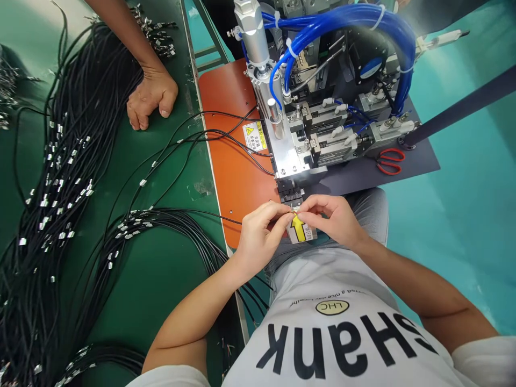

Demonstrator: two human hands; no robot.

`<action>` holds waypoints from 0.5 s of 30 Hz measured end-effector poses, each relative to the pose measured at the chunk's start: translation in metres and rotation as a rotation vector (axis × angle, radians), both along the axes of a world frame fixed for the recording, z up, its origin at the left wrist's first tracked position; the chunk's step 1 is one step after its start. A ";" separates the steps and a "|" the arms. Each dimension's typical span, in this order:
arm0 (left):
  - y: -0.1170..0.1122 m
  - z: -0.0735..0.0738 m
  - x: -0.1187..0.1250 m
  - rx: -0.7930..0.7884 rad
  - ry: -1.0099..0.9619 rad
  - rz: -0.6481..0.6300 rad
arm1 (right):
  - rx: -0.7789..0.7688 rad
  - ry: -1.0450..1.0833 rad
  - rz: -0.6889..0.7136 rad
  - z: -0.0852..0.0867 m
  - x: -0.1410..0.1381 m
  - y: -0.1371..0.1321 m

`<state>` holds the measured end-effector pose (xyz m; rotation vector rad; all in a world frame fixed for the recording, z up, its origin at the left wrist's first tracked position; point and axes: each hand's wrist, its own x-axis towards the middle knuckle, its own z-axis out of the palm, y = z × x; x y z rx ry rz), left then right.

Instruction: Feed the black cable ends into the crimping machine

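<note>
My left hand (260, 231) is closed, thumb and forefinger pinching the end of a black cable (217, 217) that runs in from the green table. Close beside it, my right hand (334, 219) pinches at the same cable end. Thin, light-coloured wire tips show between the fingertips, too small to tell apart. Both hands are at the front of a metal machine (288, 156), just above a label with a yellow arrow (299, 230). Other black cables (226, 132) lead into the machine's left side over an orange plate (226, 177).
Bundles of black cables (68, 177) with silvery ends cover much of the green table (161, 285). Another person's hand (155, 99) rests there at the back. Blue air hoses (346, 21) arch above the machine. Red-handled scissors (390, 161) lie on the dark base plate (423, 156).
</note>
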<state>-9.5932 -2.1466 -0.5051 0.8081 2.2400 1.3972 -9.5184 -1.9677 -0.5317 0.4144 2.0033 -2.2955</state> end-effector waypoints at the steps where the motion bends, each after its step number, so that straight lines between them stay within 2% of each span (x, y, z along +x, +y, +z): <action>1: 0.000 0.000 0.000 0.016 0.003 0.010 | 0.011 0.008 0.000 0.001 -0.001 0.000; 5: 0.002 0.001 0.000 0.083 -0.085 0.042 | 0.063 0.024 -0.012 0.002 -0.001 -0.005; 11: 0.006 0.000 -0.004 0.194 -0.483 0.118 | 0.139 0.086 -0.024 0.002 0.001 -0.010; 15: 0.009 0.001 -0.005 0.187 -0.560 0.169 | 0.210 0.137 -0.037 0.002 0.001 -0.012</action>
